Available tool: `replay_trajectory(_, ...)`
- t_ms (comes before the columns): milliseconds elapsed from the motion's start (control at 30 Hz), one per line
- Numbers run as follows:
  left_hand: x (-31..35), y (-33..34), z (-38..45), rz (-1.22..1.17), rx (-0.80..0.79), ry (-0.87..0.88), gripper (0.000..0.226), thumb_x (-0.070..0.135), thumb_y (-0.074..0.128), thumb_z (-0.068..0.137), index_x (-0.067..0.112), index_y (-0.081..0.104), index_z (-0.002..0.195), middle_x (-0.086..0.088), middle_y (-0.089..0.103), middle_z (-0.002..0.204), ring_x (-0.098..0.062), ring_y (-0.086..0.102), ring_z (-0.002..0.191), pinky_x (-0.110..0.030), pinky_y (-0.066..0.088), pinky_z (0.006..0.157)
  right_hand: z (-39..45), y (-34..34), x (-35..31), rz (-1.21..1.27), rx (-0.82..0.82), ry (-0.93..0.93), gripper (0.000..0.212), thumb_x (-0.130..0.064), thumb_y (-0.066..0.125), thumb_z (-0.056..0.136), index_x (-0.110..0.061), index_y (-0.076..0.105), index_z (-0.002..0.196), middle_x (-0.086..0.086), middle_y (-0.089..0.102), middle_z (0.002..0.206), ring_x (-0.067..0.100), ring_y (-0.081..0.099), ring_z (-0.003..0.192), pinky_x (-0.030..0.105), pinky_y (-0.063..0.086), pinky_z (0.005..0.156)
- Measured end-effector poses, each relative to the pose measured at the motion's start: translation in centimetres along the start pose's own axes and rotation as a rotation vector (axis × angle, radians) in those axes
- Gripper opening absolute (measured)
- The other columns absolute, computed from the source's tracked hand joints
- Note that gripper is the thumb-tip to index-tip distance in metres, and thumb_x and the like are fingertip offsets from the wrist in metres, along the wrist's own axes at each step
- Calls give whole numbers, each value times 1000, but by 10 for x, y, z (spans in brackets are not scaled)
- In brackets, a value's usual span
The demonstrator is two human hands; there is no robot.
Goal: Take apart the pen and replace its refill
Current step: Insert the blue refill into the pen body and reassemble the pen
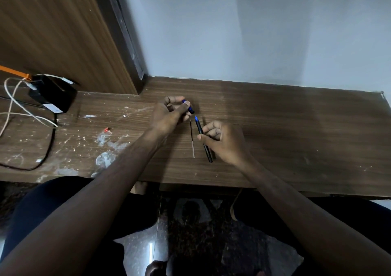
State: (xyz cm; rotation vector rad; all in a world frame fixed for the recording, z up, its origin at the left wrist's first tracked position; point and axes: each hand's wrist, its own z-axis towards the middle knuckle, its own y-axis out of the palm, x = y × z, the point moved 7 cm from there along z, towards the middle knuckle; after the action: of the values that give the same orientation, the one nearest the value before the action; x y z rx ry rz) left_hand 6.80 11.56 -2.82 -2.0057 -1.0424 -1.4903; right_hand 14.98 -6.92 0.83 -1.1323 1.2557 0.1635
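My left hand (169,115) pinches a short blue and black pen tip piece (189,106) between thumb and fingers, just above the wooden table (275,138). My right hand (222,142) grips the black pen barrel (204,140), which slants up to the left with a blue refill tip (196,118) sticking out of its upper end. The tip piece and the refill tip are a small gap apart. A loose thin refill (192,140), dark at the top and pale at the bottom, lies on the table just left of the barrel.
A black adapter box (53,95) with white cables (19,110) and a black cable (48,148) sits at the table's left end. A small red bit (106,129) lies among white paint smears. A wooden panel (63,32) and a wall stand behind.
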Motion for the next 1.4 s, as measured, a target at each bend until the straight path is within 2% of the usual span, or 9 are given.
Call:
replay_trajectory(233,4,10,-9,90,-64,15,23,13,80,95,17,69,115,-5,79,82,-17,74,75,-26,64,70,2,0,6,1,6,3,26,-27,84,90,-10,77,108,1,83,91,13,79,81,39,66,81)
replay_trajectory(367,4,18,-14,196,-153,68,23,18,81,95,17,70,116,2,80,75,-25,73,82,-38,62,82,5,-2,13,11,36,43,27,-33,84,89,-14,79,107,-3,83,94,3,78,81,21,63,78)
replay_trajectory(533,-3,28,-22,228,-168,90,21,22,83,94,17,71,111,3,80,74,-12,71,66,-30,61,74,6,-2,25,124,57,159,20,-35,83,89,-19,82,101,-6,83,86,-2,77,78,1,46,63)
replay_trajectory(700,0,27,-22,206,-144,105,30,17,82,95,10,71,122,-6,79,83,-15,71,71,-37,62,86,4,0,29,281,21,227,24,-38,87,85,-24,81,103,-9,83,88,-3,77,82,10,52,64)
replay_trajectory(833,1,30,-24,196,-152,94,30,9,79,96,2,72,124,-18,74,91,-7,70,71,-23,63,76,5,0,33,260,28,232,28,-30,91,81,-21,81,106,-6,83,89,-5,76,75,13,52,65)
replay_trajectory(1000,-3,34,-27,210,-208,74,31,0,74,97,-9,67,125,-14,70,83,1,71,62,-15,62,67,3,0,35,204,62,223,24,-24,90,82,-16,83,103,-6,81,83,-10,71,65,3,44,59)
replay_trajectory(1167,-5,36,-30,212,-251,76,18,2,75,97,6,70,114,-12,74,85,0,74,68,-15,62,69,1,-1,35,168,103,208,22,-23,91,81,-16,83,101,-13,75,72,-14,68,60,0,42,54)
replay_trajectory(1267,-10,39,-29,134,-289,31,17,3,71,100,13,71,113,0,83,86,-3,79,81,-18,64,76,0,-5,32,157,149,179,21,-27,92,80,-19,84,98,-18,73,68,-15,69,63,0,44,55)
replay_trajectory(1400,-3,42,-30,105,-280,55,21,6,65,104,11,69,124,-4,84,100,-16,79,99,-29,63,88,8,-11,26,141,188,163,18,-31,93,78,-25,81,89,-14,77,68,-3,74,61,16,58,58)
